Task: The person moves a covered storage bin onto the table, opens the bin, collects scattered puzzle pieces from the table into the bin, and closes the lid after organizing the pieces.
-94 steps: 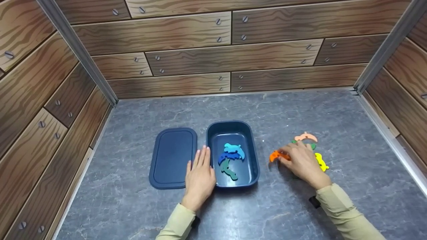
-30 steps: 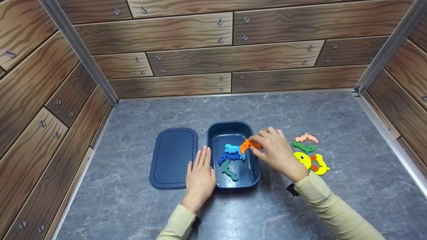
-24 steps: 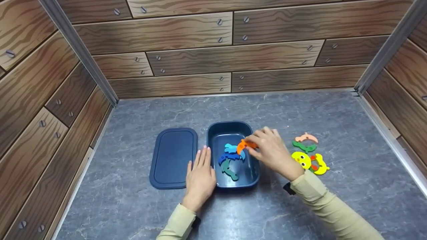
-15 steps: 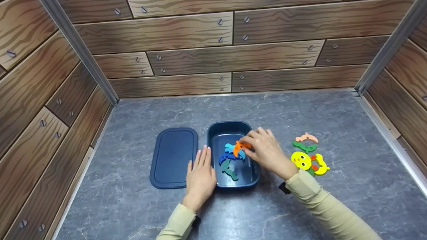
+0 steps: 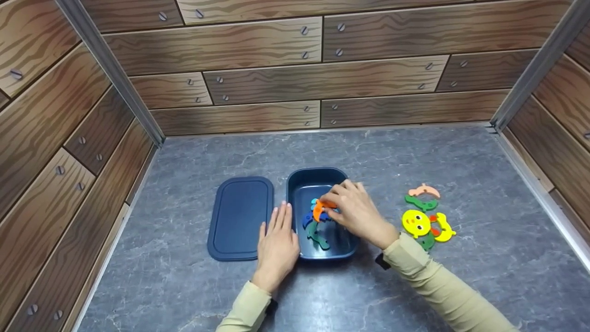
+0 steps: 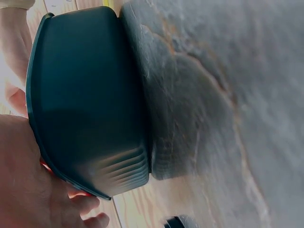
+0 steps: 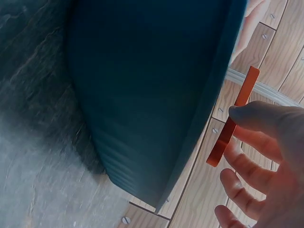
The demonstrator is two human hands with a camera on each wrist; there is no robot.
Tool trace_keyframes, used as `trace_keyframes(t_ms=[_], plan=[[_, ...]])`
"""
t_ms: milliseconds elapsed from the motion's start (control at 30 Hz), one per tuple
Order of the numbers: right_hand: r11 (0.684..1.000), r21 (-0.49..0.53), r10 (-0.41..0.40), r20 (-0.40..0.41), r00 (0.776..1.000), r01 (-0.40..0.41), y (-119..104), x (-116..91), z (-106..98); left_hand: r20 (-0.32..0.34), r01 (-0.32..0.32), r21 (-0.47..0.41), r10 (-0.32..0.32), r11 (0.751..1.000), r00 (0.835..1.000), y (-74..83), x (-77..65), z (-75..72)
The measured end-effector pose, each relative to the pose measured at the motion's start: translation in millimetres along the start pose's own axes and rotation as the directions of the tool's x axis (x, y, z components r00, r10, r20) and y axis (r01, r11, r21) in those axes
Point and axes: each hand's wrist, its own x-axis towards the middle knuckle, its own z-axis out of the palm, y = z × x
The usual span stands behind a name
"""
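My right hand (image 5: 355, 210) pinches a flat, curved orange toy piece (image 5: 317, 210) between thumb and fingers, over the inside of a dark blue rectangular container (image 5: 352, 251). In the right wrist view the orange piece (image 7: 221, 147) shows edge-on, higher than the container's rim (image 7: 228, 57). Beneath it on the container floor lie a light blue piece, mostly covered, a dark blue piece (image 5: 308, 219) and a dark green piece (image 5: 317, 237). My left hand (image 5: 278, 249) rests with straight fingers along the container's left rim.
A dark blue lid (image 5: 242, 219) lies flat left of the container. On the right are a peach piece (image 5: 424, 190), a green piece (image 5: 421, 203), a yellow face piece (image 5: 416, 222), a curved yellow piece (image 5: 445, 228) and another green piece (image 5: 427, 241). Wood-patterned walls (image 5: 258, 87) enclose the grey surface.
My right hand picked up the orange piece from the right and carried it left over the container, where it keeps moving left. My left hand stays in place.
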Motion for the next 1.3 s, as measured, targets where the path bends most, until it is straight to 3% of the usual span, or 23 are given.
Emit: trace_keyframes(t_ms=[200,700,900,1300], plan=[[0.998,0.042,0.041,0.037,0.998,-0.043,-1,-1,3,0.003,-0.001,0.006,0.001,1.000,1.000,0.0,0.1,-0.8],[0.975,0.111,0.191,0.017,0.981,-0.192,9,-19,-4,-0.003,0.002,0.012,-0.002,1.000,1.000,-0.2,-0.2,-1.4],[0.961,0.132,0.250,-0.032,0.968,-0.244,20,-30,-8,-0.016,-0.007,-0.003,0.007,1.000,1.000,0.4,-1.4,-1.9],[0.962,0.082,0.267,-0.123,0.956,-0.259,49,-54,-20,-0.020,-0.010,0.002,0.010,1.000,1.000,0.1,-1.5,-0.9]])
